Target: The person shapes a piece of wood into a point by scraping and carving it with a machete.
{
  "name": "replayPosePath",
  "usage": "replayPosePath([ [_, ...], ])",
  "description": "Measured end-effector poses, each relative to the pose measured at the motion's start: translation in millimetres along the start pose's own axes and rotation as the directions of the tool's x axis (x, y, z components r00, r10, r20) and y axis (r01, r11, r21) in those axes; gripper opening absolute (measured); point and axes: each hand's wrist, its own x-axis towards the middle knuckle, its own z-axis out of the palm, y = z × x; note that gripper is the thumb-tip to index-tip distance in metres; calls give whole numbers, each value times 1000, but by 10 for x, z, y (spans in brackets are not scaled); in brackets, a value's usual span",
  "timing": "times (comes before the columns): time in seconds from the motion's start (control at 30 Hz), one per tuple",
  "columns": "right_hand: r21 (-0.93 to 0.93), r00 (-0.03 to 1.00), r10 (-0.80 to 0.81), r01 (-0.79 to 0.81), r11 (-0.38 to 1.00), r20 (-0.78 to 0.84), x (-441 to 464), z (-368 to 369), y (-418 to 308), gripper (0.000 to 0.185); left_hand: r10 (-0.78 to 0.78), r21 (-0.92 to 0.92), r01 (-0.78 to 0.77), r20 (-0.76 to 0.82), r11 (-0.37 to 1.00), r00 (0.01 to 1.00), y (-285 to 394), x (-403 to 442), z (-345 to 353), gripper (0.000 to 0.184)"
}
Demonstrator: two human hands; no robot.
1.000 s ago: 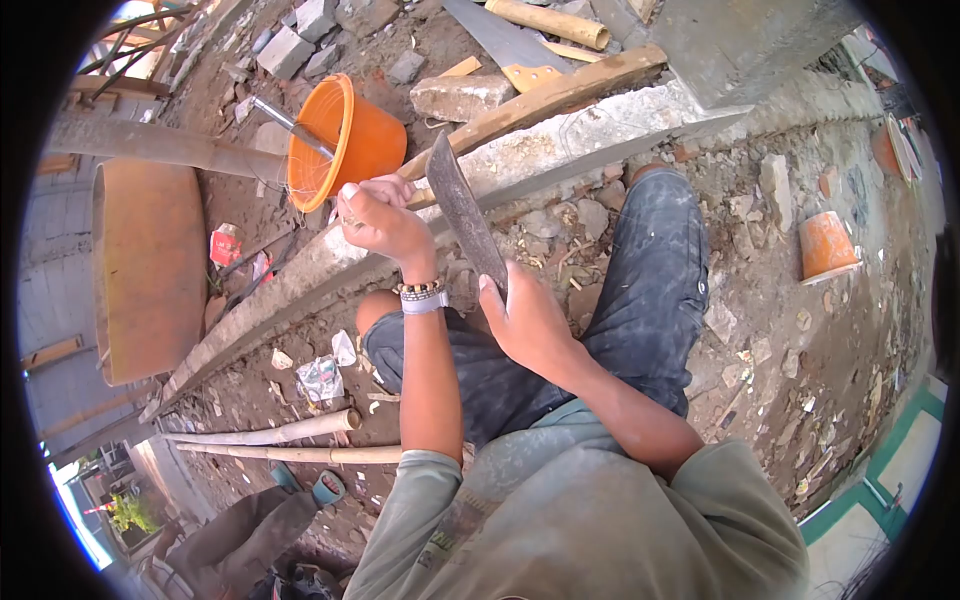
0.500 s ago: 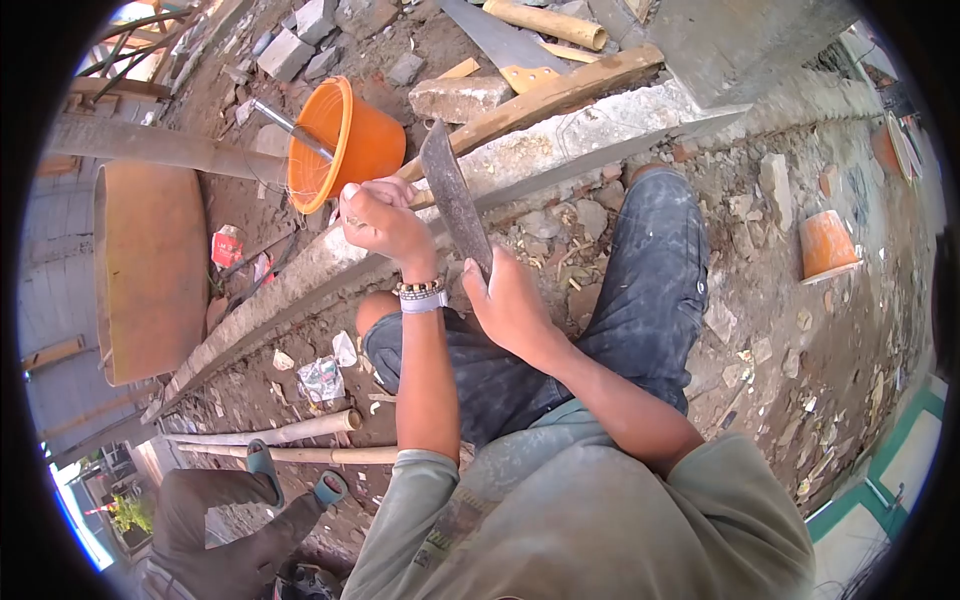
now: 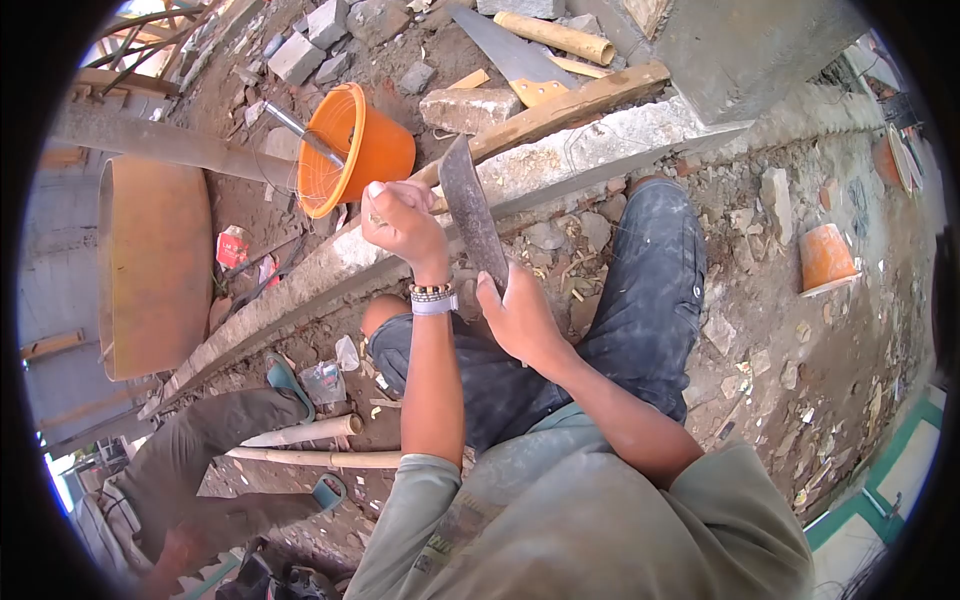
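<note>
Dark, worn metal forms the broad blade point(image 3: 472, 208), its tip pointing to twelve o'clock from the centre of the view. Just off centre towards four o'clock, the right grip point(image 3: 525, 312) is wrapped around its lower end; the handle itself is hidden. At half past ten, the left grip point(image 3: 405, 222) is curled into a fist on what looks like a thin pale stick point(image 3: 438, 204), mostly covered by the fingers.

Because the blade stands just beside that fist, a glancing stroke could cut the knuckles. Swung too far, the tip might strike the concrete ledge point(image 3: 600, 138) at one o'clock and jolt the wrist. A slack hold could send the blade towards the right leg point(image 3: 655, 225) at two o'clock. At seven o'clock, a co-worker's sandal point(image 3: 328, 492) is near bamboo poles point(image 3: 310, 432), which might roll if stepped on.
</note>
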Motion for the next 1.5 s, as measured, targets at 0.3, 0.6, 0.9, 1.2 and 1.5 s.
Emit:
replayPosePath([
  [0.3, 0, 995, 76, -76, 997, 58, -105, 90, 143, 32, -26, -29, 26, 3, 999, 1000, -19, 0, -36, 47],
  [0.6, 28, 998, 27, -29, 999, 52, 95, 157, 116, 33, -37, -38, 36, -14, 999, 999, -17, 10, -106, 47],
  [0.9, 144, 997, 21, -32, 989, 81, 382, 48, -25, 31, -17, 8, 16, 31, 1000, 999, 23, -48, -14, 42],
  [1.2, 188, 995, 11, -29, 982, 96, -158, -135, 26, 30, -100, -106, 96, -41, 990, 994, -147, 183, -144, 45],
  [1.5, -205, 995, -64, 79, 975, 81, -337, -139, -218, 30, -73, -62, 71, -27, 996, 997, -78, 138, -79, 48],
])
